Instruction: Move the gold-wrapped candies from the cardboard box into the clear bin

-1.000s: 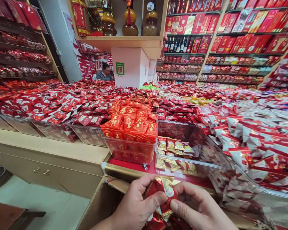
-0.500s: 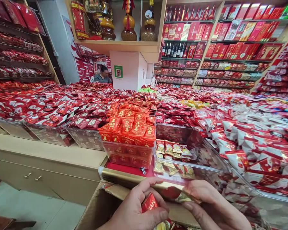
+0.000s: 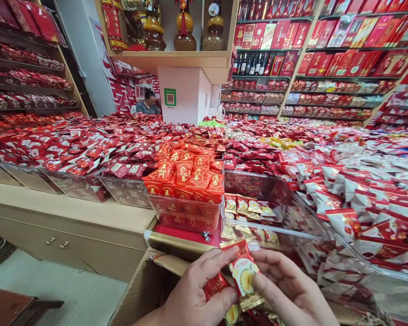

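Note:
Red and gold candy packets with a yellow fruit picture are between my hands. My left hand (image 3: pixel 204 287) is closed round a red packet (image 3: pixel 215 286), and its fingertips also touch an upright packet (image 3: pixel 244 276) facing me. My right hand (image 3: pixel 289 285) pinches that same packet from its right side. Below both hands is an open cardboard box (image 3: pixel 132 290); more packets show low between the hands. Similar packets (image 3: pixel 246 206) lie in rows in a clear bin (image 3: pixel 275 229) just beyond.
A clear bin heaped with red-orange packets (image 3: pixel 185 181) stands left of the partly filled one. White-and-red packets (image 3: pixel 343 222) fill a bin at right. A wooden stool (image 3: pixel 8 308) is at lower left. A person (image 3: pixel 148 103) is in the back.
The packet between my hands has turned from nearly flat to upright, its printed face now showing. My right hand has shifted a little left. The view has moved slightly.

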### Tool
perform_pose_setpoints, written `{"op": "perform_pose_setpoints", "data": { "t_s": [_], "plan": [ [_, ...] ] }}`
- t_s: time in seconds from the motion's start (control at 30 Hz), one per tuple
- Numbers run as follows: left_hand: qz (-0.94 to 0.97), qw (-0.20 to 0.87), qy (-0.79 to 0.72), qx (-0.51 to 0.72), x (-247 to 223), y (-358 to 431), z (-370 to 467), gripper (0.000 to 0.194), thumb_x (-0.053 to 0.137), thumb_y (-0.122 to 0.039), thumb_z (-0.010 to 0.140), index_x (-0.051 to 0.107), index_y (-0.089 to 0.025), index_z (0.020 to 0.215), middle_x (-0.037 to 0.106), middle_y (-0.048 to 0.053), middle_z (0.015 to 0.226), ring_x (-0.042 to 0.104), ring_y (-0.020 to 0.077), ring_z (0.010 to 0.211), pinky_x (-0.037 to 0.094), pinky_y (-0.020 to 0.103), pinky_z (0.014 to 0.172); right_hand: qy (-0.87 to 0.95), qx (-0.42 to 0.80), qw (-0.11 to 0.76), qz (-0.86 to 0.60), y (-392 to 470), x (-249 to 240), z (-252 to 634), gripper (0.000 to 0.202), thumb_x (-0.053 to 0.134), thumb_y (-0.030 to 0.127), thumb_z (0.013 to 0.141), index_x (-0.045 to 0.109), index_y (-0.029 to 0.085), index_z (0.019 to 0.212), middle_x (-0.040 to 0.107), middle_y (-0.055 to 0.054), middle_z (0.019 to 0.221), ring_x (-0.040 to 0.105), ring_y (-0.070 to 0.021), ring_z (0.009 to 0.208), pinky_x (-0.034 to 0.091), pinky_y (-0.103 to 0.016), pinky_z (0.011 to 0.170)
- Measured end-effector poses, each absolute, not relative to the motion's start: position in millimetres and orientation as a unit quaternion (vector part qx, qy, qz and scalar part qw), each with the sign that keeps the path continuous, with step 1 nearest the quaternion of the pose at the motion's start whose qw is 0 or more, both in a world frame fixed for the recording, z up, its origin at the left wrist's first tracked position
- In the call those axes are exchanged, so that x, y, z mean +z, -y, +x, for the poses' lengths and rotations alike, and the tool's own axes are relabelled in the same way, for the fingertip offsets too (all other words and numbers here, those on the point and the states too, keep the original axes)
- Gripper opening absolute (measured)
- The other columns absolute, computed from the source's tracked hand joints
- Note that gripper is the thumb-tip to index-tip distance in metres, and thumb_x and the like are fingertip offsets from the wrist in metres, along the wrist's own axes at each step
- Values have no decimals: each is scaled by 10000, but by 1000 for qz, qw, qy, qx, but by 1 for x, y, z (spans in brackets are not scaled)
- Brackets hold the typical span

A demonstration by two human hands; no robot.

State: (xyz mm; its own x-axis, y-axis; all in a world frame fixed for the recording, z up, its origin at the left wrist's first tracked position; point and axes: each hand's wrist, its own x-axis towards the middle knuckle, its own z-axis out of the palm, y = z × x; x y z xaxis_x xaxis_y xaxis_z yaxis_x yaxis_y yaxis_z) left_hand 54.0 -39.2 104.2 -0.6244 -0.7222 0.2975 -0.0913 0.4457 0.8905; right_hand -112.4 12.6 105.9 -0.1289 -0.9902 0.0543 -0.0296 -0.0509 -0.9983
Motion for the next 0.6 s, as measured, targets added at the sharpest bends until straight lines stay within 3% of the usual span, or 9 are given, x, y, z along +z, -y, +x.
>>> {"op": "perform_pose_setpoints", "data": {
  "t_s": [0.1, 0.27, 0.33, 0.4, 0.5, 0.6],
  "plan": [
    [278, 326, 782, -452, 103, 38, 54, 544, 521, -144, 760, 362, -370, 1229, 469, -36, 1258, 443, 131, 1127, 333, 225, 966, -520, -536, 474, -467, -12, 112, -117, 264, 597, 405, 690, 546, 205, 854, 638, -47, 792, 603, -151, 705, 510, -244, 626],
    [339, 296, 764, -462, 103, 37, 55, 450, 512, -194, 770, 392, -311, 1187, 567, -17, 1083, 524, 126, 996, 351, 251, 945, -647, -527, 197, -515, 13, 157, -162, 262, 613, 403, 655, 530, 205, 804, 634, -42, 722, 596, -164, 647, 480, -239, 532],
    [335, 294, 768, -460, 104, 37, 55, 395, 506, -181, 767, 437, -281, 1143, 573, -9, 1052, 524, 126, 978, 359, 243, 926, -695, -473, 130, -526, 38, 173, -179, 198, 585, 353, 678, 527, 195, 782, 633, -43, 700, 587, -156, 596, 456, -241, 502],
    [322, 296, 774, -458, 104, 37, 55, 335, 507, -176, 764, 485, -256, 1088, 577, -2, 1032, 516, 127, 980, 368, 232, 906, -740, -365, 148, -545, 67, 176, -189, 116, 541, 248, 698, 519, 187, 795, 633, -31, 674, 577, -139, 539, 430, -233, 472],
    [303, 299, 784, -452, 105, 37, 55, 278, 510, -174, 761, 528, -235, 1031, 582, 5, 1015, 518, 125, 970, 376, 224, 892, -790, -121, 208, -564, 101, 163, -191, 162, 492, 121, 669, 549, 187, 805, 622, 1, 595, 552, -119, 465, 384, -216, 423],
    [290, 299, 789, -451, 104, 37, 57, 280, 520, -161, 745, 546, -216, 1018, 584, 20, 1009, 530, 127, 948, 393, 218, 871, -794, 17, 196, -576, 118, 143, -186, 148, 530, 66, 605, 600, 181, 668, 578, 14, 485, 539, -128, 472, 364, -215, 427]
  ]
}}
